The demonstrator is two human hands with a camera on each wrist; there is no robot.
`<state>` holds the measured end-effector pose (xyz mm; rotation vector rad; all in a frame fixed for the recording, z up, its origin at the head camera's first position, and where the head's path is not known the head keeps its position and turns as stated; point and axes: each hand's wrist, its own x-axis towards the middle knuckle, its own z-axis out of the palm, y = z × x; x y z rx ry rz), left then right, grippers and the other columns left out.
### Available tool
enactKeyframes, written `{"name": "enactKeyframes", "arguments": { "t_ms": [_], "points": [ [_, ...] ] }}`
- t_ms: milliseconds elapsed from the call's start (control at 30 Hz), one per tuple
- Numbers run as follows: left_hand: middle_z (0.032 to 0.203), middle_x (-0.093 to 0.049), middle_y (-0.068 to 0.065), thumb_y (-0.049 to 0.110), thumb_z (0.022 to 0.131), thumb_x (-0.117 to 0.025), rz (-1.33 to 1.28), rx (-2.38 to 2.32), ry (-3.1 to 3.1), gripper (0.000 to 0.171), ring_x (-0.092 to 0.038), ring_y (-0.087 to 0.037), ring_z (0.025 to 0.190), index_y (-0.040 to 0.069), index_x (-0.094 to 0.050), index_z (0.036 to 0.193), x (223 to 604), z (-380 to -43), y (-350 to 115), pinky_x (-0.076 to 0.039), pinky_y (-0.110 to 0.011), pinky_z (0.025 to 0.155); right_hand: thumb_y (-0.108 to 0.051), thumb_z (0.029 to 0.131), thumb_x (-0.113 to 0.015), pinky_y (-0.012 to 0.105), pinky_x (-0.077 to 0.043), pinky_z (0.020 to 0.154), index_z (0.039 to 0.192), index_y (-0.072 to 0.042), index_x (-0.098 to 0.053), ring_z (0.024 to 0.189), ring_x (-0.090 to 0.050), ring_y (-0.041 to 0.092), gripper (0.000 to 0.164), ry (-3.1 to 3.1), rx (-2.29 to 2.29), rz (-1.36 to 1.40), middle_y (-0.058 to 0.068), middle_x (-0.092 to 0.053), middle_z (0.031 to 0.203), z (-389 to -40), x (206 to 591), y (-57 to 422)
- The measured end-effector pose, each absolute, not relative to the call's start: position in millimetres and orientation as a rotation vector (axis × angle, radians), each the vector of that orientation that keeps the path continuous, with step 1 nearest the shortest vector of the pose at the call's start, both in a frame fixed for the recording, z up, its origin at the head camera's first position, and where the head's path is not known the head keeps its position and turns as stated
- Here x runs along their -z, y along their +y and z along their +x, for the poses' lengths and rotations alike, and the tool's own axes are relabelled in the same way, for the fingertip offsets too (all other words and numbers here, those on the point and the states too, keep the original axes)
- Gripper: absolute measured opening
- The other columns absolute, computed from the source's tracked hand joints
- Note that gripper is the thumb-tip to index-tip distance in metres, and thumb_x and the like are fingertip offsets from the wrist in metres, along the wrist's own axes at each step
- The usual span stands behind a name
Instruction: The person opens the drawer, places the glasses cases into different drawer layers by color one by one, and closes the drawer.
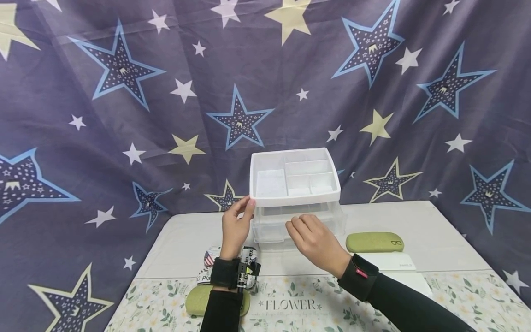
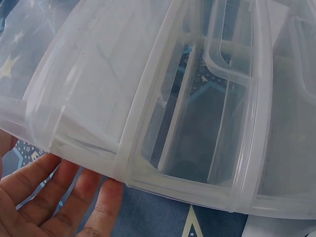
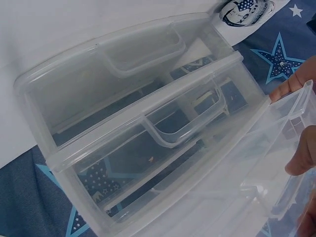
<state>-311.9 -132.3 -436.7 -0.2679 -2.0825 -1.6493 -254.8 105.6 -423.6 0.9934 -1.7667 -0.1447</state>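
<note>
A white-topped plastic drawer organizer (image 1: 295, 201) stands on the table, its clear drawers facing me. Divided compartments fill its open top. My left hand (image 1: 235, 227) holds the organizer's upper left front corner, thumb at the front and fingers along the side. In the left wrist view, the left fingertips (image 2: 101, 197) touch the clear plastic edge. My right hand (image 1: 313, 240) has its fingers curled at the front of a clear upper drawer (image 3: 276, 133). Its exact grip is partly hidden in the head view. Cutout handles show on the clear drawers (image 3: 168, 128) in the right wrist view.
A green glasses case (image 1: 374, 242) and white flat cases (image 1: 383, 261) lie to the right. Another green case (image 1: 197, 299) and printed cans (image 1: 249, 254) sit beneath and beside my left wrist. A floral mat (image 1: 290, 318) covers the table's front; a starry cloth (image 1: 265, 69) hangs behind.
</note>
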Motion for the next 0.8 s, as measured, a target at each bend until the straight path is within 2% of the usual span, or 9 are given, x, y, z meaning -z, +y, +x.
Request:
{"name": "enactKeyframes", "arguments": {
  "t_ms": [800],
  "points": [
    [0.125,-0.069,-0.010,0.041,0.102,-0.066,-0.297,1.587,-2.080,0.047,-0.071,-0.025,0.099,0.006,-0.068,0.133,437,-313,-133,-0.060,-0.034,0.083,0.007,0.104,-0.042,0.033,-0.054,0.071,0.108,0.005,-0.067,0.083,-0.058,0.026,0.025,-1.769,0.115,0.994,0.014,-0.064,0.097,-243,422,103]
  ]
}}
